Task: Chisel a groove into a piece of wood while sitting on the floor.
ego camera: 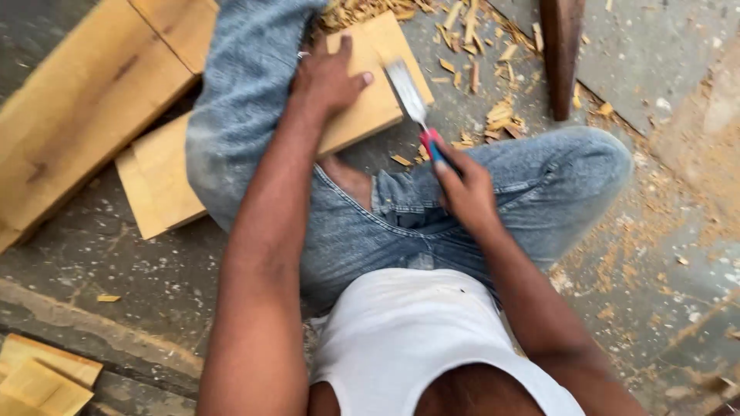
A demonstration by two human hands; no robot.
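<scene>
I sit on a concrete floor in blue jeans, with a pale wooden board (pixel 162 173) lying under my left leg. My left hand (pixel 327 77) presses flat on the board's far end, fingers spread. My right hand (pixel 462 192) grips the red and blue handle of a chisel (pixel 408 96). Its flat steel blade points away from me and rests at the board's right edge, blurred by motion.
A thick wooden plank (pixel 85 108) lies at the far left. Wood chips (pixel 478 54) litter the floor beyond the board. A dark wooden post (pixel 561 54) stands at the top right. Small wood offcuts (pixel 38 377) lie at the lower left.
</scene>
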